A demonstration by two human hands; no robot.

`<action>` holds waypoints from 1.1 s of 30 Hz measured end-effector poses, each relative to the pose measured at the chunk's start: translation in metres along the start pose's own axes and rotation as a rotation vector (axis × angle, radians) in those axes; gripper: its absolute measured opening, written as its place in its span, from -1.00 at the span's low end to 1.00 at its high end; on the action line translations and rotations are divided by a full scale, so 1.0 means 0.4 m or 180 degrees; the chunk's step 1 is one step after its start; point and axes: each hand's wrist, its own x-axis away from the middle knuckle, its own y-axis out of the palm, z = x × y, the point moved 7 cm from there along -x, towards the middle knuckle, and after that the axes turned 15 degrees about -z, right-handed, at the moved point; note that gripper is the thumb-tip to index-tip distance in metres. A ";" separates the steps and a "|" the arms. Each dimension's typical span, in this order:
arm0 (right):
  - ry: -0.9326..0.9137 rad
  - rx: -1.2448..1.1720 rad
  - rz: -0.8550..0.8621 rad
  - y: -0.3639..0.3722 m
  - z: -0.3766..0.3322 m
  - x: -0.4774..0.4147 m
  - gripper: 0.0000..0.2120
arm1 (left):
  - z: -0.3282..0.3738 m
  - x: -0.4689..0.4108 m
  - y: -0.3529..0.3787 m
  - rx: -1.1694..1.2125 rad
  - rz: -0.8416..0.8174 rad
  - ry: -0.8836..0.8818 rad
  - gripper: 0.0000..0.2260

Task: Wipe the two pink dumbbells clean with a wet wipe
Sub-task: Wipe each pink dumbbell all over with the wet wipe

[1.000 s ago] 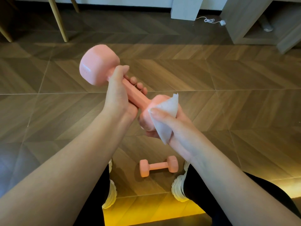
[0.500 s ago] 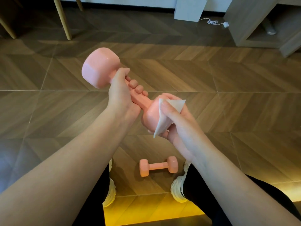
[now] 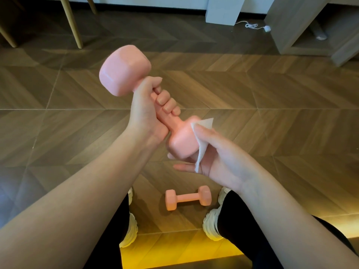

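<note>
Head view: a seated person's left hand [image 3: 147, 111] has its grip closed around the handle of a pink dumbbell [image 3: 136, 88], tilted with one head up and to the left. The right hand [image 3: 217, 158] cups the lower head, its grip pinching a white wipe [image 3: 202, 140] against the dumbbell's side, fingers partly spread beneath. A second dumbbell [image 3: 188, 198] lies on the wooden floor [image 3: 272, 123] between two white shoes [image 3: 211, 224], below the hands. Chair legs [image 3: 71, 22] stand at upper left.
</note>
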 end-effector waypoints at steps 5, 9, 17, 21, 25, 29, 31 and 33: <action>-0.0147 0.0294 0.0406 -0.002 0.003 -0.015 -0.38 | 0.000 0.004 0.002 0.0014 -0.0115 0.0019 -0.69; -0.0240 0.0258 0.0486 -0.020 -0.009 -0.015 -0.37 | -0.002 -0.002 -0.001 0.0050 -0.0018 0.0037 -0.73; -0.0341 0.0730 0.0668 -0.019 0.000 -0.015 -0.40 | -0.012 0.007 -0.050 -0.0053 0.0506 -0.0101 -0.75; -0.0285 0.0704 0.0947 -0.021 0.010 -0.015 -0.43 | -0.031 0.012 -0.034 -0.0100 0.0462 -0.0266 -0.73; -0.0297 0.0444 0.0587 -0.028 -0.001 -0.008 -0.42 | -0.011 0.009 -0.022 -0.0040 0.0412 -0.0148 -0.69; -0.0423 0.0472 -0.0033 -0.007 -0.017 -0.009 -0.30 | 0.016 0.010 -0.039 0.0243 0.0426 -0.0086 -0.71; -0.0422 0.0677 -0.0083 -0.001 -0.013 -0.013 -0.26 | 0.021 0.013 -0.050 0.0348 0.0465 -0.0099 -0.71; -0.0299 0.0806 -0.0044 0.005 -0.002 -0.019 -0.26 | 0.022 0.013 -0.054 0.0433 0.0420 -0.0135 -0.70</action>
